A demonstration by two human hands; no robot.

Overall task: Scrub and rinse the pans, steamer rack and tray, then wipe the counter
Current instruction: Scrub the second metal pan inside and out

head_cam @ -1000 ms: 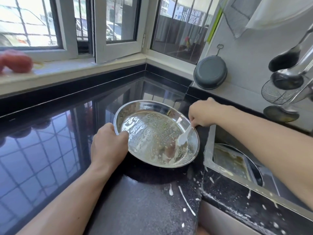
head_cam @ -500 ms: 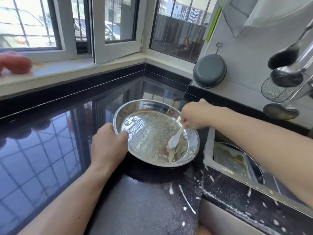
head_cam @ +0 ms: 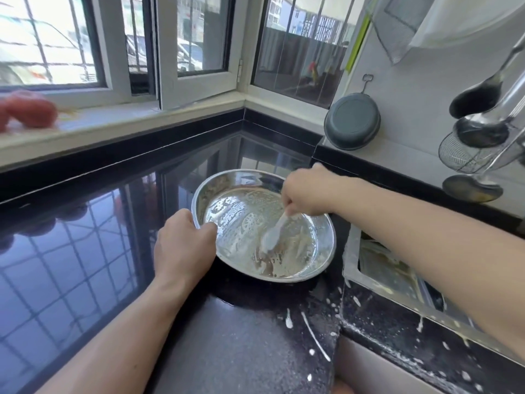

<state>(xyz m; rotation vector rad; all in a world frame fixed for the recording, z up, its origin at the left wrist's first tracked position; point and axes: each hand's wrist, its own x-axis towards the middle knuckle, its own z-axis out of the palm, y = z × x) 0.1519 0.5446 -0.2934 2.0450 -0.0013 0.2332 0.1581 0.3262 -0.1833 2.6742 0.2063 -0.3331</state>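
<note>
While your left hand [head_cam: 184, 248] grips the pan [head_cam: 264, 223] rim on the surface [head_cam: 85, 251], your right hand [head_cam: 305, 191] pinches a white scraper [head_cam: 274, 233]; scrubbing continues, and rinsing at the sink [head_cam: 397, 268] likely follows.

The right hand [head_cam: 305, 191] is carrying the white scraper [head_cam: 274, 233] away from the pan's [head_cam: 227, 180] right rim, sweeping it across the soapy bottom toward the left hand [head_cam: 181, 248].

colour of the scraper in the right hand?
White, coated in pale residue; the scraper shows in the head view.
</note>
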